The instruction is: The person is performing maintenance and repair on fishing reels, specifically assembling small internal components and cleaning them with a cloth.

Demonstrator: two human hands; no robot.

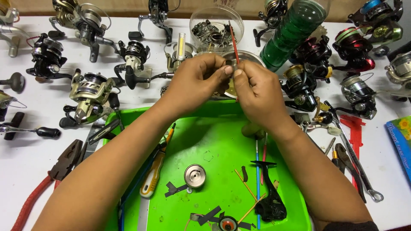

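We pinch a small metal part (229,65) between the fingertips of both hands, above the far edge of the green tray (222,128). Our left hand (195,81) closes narrowly on the part; our right hand (254,92) also grips a thin red brush (233,42), its handle pointing up. The part is mostly hidden, so we cannot tell its shape. If our grip slips, we think it could drop into the metal bowl (248,57) beneath or bounce among the fishing reels (90,92) on the white table (30,149). The brush could also tip the clear tub of parts (214,25) just behind. Loose pieces, such as the silver spool (195,176), already lie in the tray.
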